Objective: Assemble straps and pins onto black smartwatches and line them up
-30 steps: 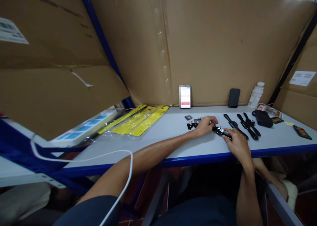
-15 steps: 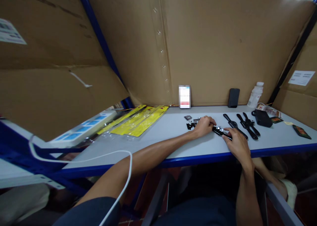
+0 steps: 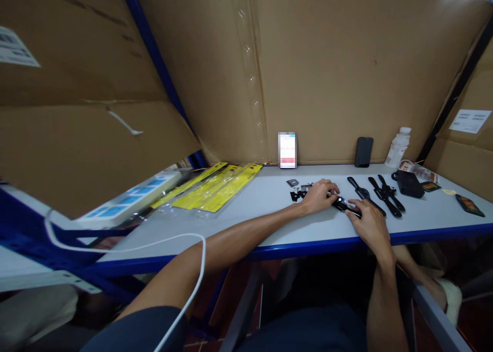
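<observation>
In the head view, right of centre in the frame, a black tool (image 3: 340,203) with a shiny middle lies at the counter (image 3: 265,191), between both hands. The right hand (image 3: 368,223) has its fingers closed around the lower-right handle. The left hand (image 3: 319,196) bends over the upper-left end; whether its fingers grip, I cannot tell. Small dark parts (image 3: 296,196) lie just left of it.

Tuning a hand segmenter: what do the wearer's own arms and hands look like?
Left hand and right hand: both bare, no gloves; no watch or bracelet visible on either wrist. Forearms uncovered. Left upper arm: short, plain dark-blue sleeve. Right sleeve out of frame. A thin white cable crosses in view over the left arm.
</observation>
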Available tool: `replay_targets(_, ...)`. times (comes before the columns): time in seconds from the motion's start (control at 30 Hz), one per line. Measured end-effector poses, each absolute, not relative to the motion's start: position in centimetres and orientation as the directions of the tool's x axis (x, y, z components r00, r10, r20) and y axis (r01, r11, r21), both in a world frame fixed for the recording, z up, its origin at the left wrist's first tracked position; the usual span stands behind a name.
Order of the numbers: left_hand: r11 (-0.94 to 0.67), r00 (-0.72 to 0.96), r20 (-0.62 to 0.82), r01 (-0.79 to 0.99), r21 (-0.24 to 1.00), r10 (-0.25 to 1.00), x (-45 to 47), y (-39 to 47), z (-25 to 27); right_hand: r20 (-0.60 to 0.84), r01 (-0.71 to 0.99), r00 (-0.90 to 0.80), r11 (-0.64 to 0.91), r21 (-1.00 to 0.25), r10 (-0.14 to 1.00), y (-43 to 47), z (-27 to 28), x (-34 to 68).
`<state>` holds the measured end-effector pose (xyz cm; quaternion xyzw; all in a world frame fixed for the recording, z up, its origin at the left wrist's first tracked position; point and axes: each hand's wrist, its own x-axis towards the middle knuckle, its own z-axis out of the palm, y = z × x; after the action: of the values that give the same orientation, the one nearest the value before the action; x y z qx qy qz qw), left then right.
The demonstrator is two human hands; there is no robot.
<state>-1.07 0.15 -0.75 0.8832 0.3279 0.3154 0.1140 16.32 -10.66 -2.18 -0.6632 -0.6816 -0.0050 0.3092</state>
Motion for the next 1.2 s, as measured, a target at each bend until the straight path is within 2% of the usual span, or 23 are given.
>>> replay_targets(0.1,-0.818,0.671,0.473,0.414,0.401,0.571,-1.1,-0.1,-0.6,0.435,0.904,0.068,0.129,-0.408,0.898,-10.6,-2.2,16.3)
replay_targets(0.2,-0.836,0.711,0.475,0.309,0.453,0.519,-1.3,0.1,-0.6,0.431,0.904,0.071,0.124,-0.408,0.899,-10.6,-2.2,16.3)
replay_targets(0.33,-0.752,0.579,0.499,0.363,0.551,0.645,-1.3,0.4,-0.7,0.430,0.905,0.069,0.125,-0.407,0.900,-10.6,-2.2,16.3)
replay_targets(0.4,-0.728,0.548,0.489,0.414,0.546,0.679,-1.2,0.4,-0.7,0.434,0.903,0.066,0.131,-0.409,0.899,-10.7,-2.2,16.3)
replay_targets(0.53,-0.815,0.666,0.492,0.341,0.468,0.561,-1.2,0.1,-0.6,0.440,0.901,0.061,0.140,-0.411,0.896,-10.7,-2.2,16.3)
replay_targets(0.6,-0.834,0.696,0.499,0.276,0.477,0.516,-1.2,0.0,-0.6,0.443,0.901,0.064,0.140,-0.411,0.894,-10.6,-2.3,16.4)
replay_targets(0.77,-0.740,0.567,0.498,0.355,0.572,0.657,-1.3,0.7,-0.9,0.440,0.900,0.067,0.136,-0.414,0.896,-10.6,-2.3,16.4)
replay_targets(1.0,-0.738,0.571,0.468,0.495,0.459,0.674,-1.0,0.2,-0.8,0.449,0.906,0.067,0.134,-0.402,0.891,-10.6,-2.4,16.4)
replay_targets(1.2,-0.757,0.609,0.457,0.580,0.302,0.649,-0.6,-1.0,-0.5,0.428,0.909,0.069,0.120,-0.399,0.901,-10.5,-2.2,16.4)
